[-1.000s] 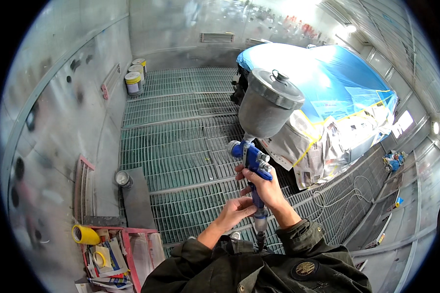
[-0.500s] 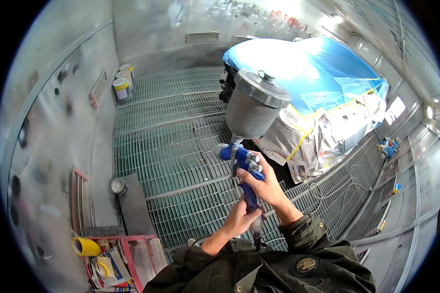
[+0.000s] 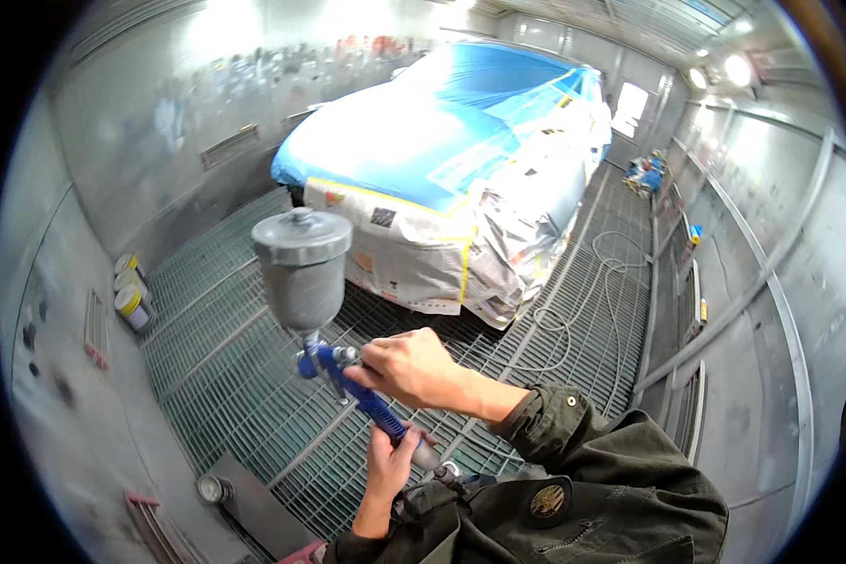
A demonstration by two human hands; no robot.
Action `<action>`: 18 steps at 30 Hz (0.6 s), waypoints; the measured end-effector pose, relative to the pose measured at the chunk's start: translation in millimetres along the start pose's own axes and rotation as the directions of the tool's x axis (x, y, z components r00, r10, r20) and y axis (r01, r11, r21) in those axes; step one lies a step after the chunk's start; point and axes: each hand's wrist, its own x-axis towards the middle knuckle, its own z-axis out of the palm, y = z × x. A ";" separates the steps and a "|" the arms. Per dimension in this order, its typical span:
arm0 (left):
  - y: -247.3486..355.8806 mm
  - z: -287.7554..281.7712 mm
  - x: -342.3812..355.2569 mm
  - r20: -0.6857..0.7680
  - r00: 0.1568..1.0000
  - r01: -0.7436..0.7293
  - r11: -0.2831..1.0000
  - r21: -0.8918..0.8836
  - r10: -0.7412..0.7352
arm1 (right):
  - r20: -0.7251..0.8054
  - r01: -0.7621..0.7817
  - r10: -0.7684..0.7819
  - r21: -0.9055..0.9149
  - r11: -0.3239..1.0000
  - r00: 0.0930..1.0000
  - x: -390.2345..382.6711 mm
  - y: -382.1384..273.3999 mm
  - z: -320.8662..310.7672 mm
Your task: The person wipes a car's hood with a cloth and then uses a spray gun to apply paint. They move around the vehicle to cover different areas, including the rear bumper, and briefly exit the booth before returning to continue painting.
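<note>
A blue spray gun (image 3: 371, 402) with a lidded grey cup (image 3: 303, 282) on top is held upright in front of me, tilted a little. My left hand (image 3: 387, 467) is closed round the lower end of its handle, where an air fitting and hose (image 3: 442, 473) run back toward my jacket. My right hand (image 3: 412, 367) comes across from the right, its fingers closed at the metal knobs (image 3: 346, 355) on the back of the gun body. The fingertips are partly hidden behind that hand. The trigger (image 3: 336, 390) hangs free of both hands.
A car under blue sheeting (image 3: 395, 132) and taped newspaper (image 3: 395, 244) stands ahead. A pale hose (image 3: 573, 324) lies coiled on the grated floor (image 3: 226, 362). Paint cans (image 3: 133, 305) stand along the left wall, and another can (image 3: 214, 489) sits closer.
My view has swung right, so the car and gun sit further left in it. My right hand has shifted from the upper handle to the knobs; my left still grips the handle.
</note>
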 end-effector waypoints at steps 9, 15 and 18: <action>4.5 7.2 10.2 0.028 1.000 0.003 0.999 0.035 -0.003 | 0.055 -0.209 0.202 0.186 0.960 0.978 -6.2 8.8 2.8; -2.5 2.3 12.2 0.010 1.000 -0.026 0.984 0.174 0.025 | 0.380 -0.423 0.271 0.898 0.121 0.885 -24.2 5.9 65.4; 15.6 -29.8 9.0 0.071 0.990 0.062 0.818 0.572 -0.125 | 0.515 -0.451 0.123 0.824 -0.343 0.848 -20.2 12.6 74.5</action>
